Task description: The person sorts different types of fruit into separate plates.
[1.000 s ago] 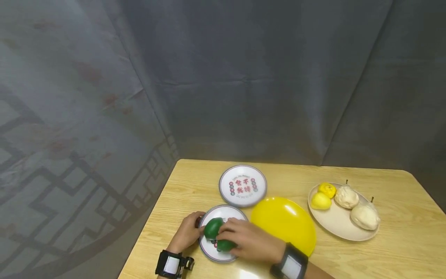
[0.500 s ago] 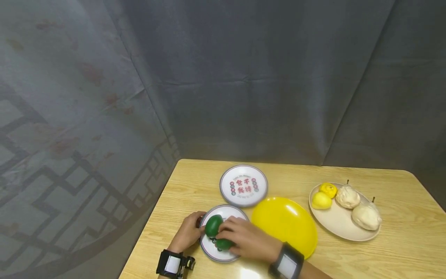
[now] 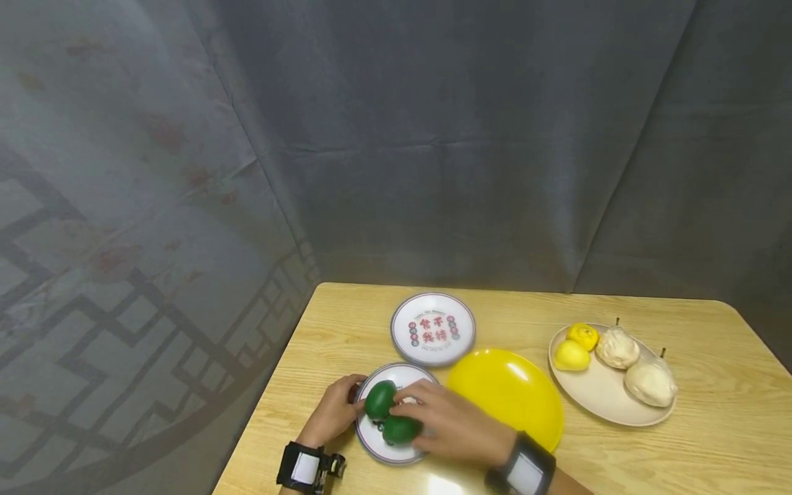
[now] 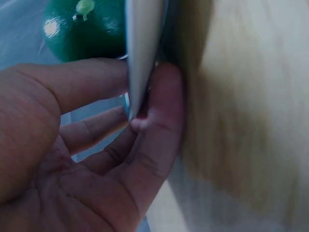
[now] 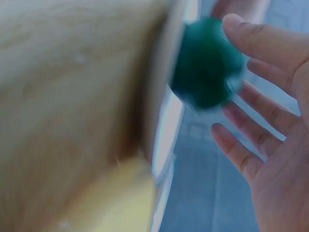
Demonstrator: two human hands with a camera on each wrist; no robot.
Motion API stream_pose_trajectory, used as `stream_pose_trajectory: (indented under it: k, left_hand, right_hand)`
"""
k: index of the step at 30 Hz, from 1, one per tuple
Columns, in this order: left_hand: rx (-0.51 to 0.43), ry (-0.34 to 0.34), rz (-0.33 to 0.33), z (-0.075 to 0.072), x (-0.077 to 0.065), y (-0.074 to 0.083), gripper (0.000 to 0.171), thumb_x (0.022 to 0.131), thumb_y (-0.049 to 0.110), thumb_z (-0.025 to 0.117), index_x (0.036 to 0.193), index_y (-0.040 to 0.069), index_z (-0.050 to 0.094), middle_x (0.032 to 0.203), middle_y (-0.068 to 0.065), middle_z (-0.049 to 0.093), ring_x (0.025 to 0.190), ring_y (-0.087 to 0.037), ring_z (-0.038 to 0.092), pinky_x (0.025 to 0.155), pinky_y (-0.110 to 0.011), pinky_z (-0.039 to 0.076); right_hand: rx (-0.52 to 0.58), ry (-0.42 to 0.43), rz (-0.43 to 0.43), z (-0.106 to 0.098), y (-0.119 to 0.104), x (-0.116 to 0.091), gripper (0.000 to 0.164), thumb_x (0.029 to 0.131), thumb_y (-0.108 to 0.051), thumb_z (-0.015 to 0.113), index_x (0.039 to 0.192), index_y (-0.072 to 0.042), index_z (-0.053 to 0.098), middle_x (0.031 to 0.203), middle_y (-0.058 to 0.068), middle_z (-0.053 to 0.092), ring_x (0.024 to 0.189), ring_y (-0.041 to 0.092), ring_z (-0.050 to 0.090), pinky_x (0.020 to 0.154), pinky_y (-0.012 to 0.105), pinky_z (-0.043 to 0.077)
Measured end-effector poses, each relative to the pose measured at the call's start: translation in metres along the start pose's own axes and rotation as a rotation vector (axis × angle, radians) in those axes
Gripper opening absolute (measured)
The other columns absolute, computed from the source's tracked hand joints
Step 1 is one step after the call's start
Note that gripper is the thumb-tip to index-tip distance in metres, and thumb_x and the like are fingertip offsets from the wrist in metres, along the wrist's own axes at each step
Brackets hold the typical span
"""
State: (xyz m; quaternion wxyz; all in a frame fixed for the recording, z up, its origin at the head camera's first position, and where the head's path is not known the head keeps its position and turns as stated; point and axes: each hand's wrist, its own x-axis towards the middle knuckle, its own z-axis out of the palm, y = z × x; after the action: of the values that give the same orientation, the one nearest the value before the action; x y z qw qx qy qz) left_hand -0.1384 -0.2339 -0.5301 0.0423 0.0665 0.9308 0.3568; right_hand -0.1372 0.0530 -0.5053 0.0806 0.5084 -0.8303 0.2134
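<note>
One wooden counter carries a yellow plate and, beside it, a smaller white plate. We see the left hand pinching that white plate's rim and the right hand loosely spread beside two green fruits resting there.

L hand & R hand are bare, as is the bit of R forearm showing. L wrist has a wide blk strap w/ white sq. patch on top, plus small blk bracket jutting out thumb side. R wrist wears similar dk. cuff w/ pale rect. panel, a bit blurry. Joint creases & lines mark L palm.
</note>
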Motion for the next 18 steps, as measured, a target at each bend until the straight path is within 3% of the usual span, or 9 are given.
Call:
stream_pose_trajectory:
  k: [5, 11, 14, 18]
  left_hand:
    - [-0.025, 0.005, 0.02, -0.015, 0.01, 0.002, 0.043, 0.097, 0.006, 0.076, 0.136, -0.008, 0.064, 0.099, -0.01, 0.067, 0.087, -0.018, 0.064, 0.064, -0.023, 0.055]
    - [-0.094, -0.063, -0.008, -0.03, 0.052, 0.008, 0.039, 0.104, 0.016, 0.068, 0.137, -0.006, 0.064, 0.106, -0.015, 0.07, 0.09, -0.022, 0.069, 0.066, -0.03, 0.061]
    - [-0.141, -0.121, -0.028, -0.032, 0.08, 0.015, 0.042, 0.107, 0.019, 0.063, 0.141, -0.006, 0.061, 0.114, -0.019, 0.07, 0.093, -0.028, 0.072, 0.073, -0.036, 0.064]
    - [-0.219, -0.196, -0.079, -0.027, 0.113, 0.026, 0.047, 0.11, 0.02, 0.056, 0.147, -0.009, 0.052, 0.125, -0.026, 0.067, 0.101, -0.034, 0.074, 0.085, -0.041, 0.065]
  right_hand:
    - [-0.022, 0.105, 0.176, -0.037, 0.018, -0.04, 0.057, 0.089, -0.033, 0.085, 0.142, -0.024, 0.066, 0.151, -0.003, 0.059, 0.138, 0.019, 0.057, 0.11, 0.047, 0.057]
    - [-0.213, 0.294, 0.371, -0.085, 0.066, -0.107, 0.059, 0.082, -0.02, 0.091, 0.136, -0.009, 0.069, 0.143, 0.013, 0.063, 0.128, 0.034, 0.059, 0.099, 0.06, 0.057]
    - [-0.278, 0.301, 0.519, -0.105, 0.086, -0.144, 0.063, 0.079, -0.017, 0.092, 0.135, -0.002, 0.067, 0.141, 0.023, 0.061, 0.127, 0.045, 0.054, 0.1, 0.068, 0.049]
    - [-0.313, 0.232, 0.72, -0.116, 0.103, -0.19, 0.064, 0.081, -0.019, 0.09, 0.136, 0.003, 0.064, 0.141, 0.034, 0.055, 0.124, 0.061, 0.047, 0.102, 0.081, 0.039]
